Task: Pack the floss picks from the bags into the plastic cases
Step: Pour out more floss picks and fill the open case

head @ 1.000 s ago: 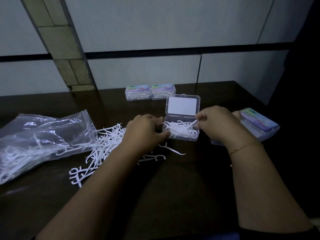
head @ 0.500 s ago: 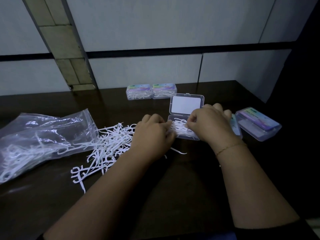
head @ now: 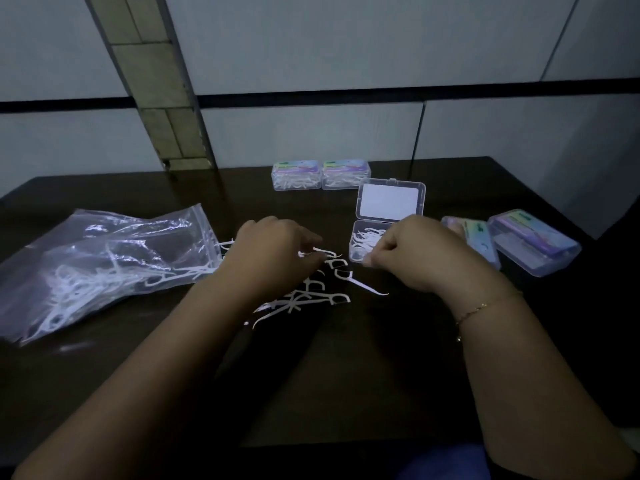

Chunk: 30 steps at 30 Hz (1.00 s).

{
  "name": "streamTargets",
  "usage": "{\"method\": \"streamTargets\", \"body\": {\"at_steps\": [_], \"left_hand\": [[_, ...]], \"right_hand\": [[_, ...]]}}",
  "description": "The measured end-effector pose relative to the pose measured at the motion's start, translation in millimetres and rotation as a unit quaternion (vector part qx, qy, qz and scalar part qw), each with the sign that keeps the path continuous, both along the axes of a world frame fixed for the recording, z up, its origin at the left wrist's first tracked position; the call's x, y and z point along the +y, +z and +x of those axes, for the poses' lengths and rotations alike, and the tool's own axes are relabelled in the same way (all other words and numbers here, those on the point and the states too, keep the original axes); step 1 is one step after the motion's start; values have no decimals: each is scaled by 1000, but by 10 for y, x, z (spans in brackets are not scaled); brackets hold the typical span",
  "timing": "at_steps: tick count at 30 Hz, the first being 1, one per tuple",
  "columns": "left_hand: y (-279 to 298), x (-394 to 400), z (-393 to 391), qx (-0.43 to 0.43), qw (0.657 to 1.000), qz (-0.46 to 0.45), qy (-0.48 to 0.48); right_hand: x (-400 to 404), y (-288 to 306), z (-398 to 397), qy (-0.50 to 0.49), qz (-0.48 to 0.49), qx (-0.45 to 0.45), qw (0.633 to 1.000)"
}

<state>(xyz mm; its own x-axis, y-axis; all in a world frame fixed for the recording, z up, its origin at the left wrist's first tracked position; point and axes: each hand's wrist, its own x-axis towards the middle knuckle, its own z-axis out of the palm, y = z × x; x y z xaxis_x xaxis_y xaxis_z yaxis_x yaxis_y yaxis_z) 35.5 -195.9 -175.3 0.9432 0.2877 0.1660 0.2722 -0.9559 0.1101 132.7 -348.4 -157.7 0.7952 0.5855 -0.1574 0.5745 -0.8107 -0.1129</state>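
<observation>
An open clear plastic case (head: 390, 201) stands mid-table, lid up, its base partly filled with white floss picks (head: 367, 237). My right hand (head: 412, 254) covers the base's right half, fingers curled, thumb at the front rim. Loose floss picks (head: 311, 296) lie in a pile left of the case. My left hand (head: 277, 251) rests over that pile, fingertips pinched on a pick. A clear zip bag (head: 104, 258) with more picks lies at the left, its mouth toward the pile.
Two shut, filled cases (head: 296, 174) (head: 346, 173) stand at the table's back edge by the wall. Two more labelled cases (head: 478, 237) (head: 535, 245) sit to the right, just beyond my right hand. The dark table (head: 346, 375) drops off at the right.
My left hand has drawn back from the open case to the loose pile on its left. My right hand has stayed at the case, shifting slightly over its base.
</observation>
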Motion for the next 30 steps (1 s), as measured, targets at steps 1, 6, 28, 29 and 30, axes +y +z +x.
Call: {"method": "streamTargets", "body": {"at_steps": [1, 6, 28, 29, 30], "left_hand": [[30, 19, -72, 14, 1000, 0, -1], [44, 66, -384, 54, 999, -3, 5], [-114, 266, -570, 59, 997, 39, 2], [-118, 260, -562, 53, 998, 39, 3], [-124, 255, -556, 48, 998, 39, 6]], "right_hand": [[5, -25, -66, 11, -2, 2, 1000], [69, -158, -299, 46, -40, -103, 993], [312, -218, -402, 114, 44, -20, 992], [304, -223, -391, 110, 35, -18, 993], [291, -224, -383, 106, 26, -14, 994]]}}
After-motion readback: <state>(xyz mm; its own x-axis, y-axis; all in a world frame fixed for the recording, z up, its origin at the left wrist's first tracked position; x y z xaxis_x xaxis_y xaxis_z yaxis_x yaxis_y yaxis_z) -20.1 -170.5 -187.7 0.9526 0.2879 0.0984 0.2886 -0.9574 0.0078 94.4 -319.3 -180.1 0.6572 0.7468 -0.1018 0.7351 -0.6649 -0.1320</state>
